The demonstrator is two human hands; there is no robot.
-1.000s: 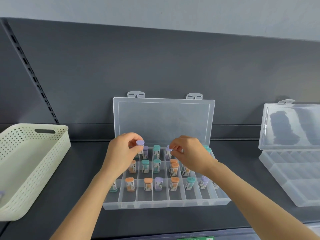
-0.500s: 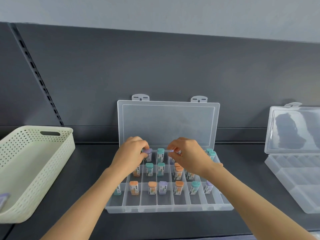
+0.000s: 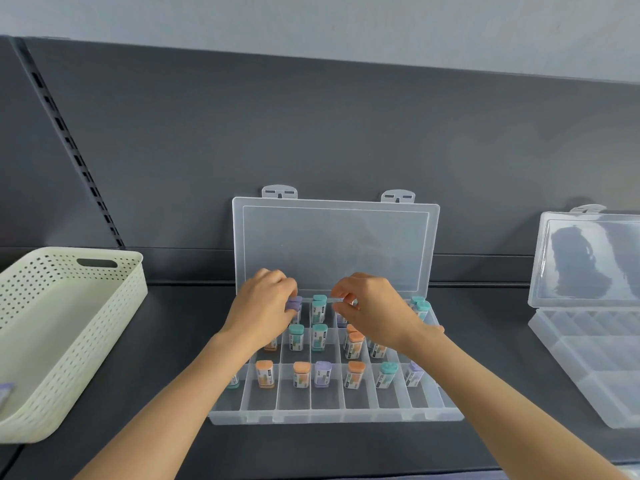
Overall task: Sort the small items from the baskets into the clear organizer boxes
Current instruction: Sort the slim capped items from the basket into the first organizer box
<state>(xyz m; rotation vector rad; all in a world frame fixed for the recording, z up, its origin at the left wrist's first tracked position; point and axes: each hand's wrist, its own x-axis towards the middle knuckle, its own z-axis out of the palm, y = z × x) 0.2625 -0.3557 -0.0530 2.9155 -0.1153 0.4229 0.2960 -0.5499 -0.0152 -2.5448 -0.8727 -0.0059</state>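
Observation:
A clear organizer box (image 3: 329, 416) lies open on the dark shelf, its lid (image 3: 332, 244) leaning on the back wall. Small tubes with orange (image 3: 266, 374), teal (image 3: 318, 336) and purple (image 3: 322, 373) caps stand in its compartments. My left hand (image 3: 259, 315) pinches a purple-capped tube (image 3: 293, 304) in a back-row compartment, beside another purple one. My right hand (image 3: 375, 315) reaches into the back row further right, thumb and forefinger closed on a purple-capped tube (image 3: 341, 319) that is mostly hidden.
A cream perforated basket (image 3: 79, 337) stands at the left, with a purple item (image 3: 5, 393) at the frame edge. A second clear organizer box (image 3: 588, 362), open and without items, sits at the right. A slotted shelf rail (image 3: 74, 150) runs up the back wall.
Both hands have lowered from above the box into its back row, carrying their purple-capped tubes down into the compartments. The view has shifted slightly.

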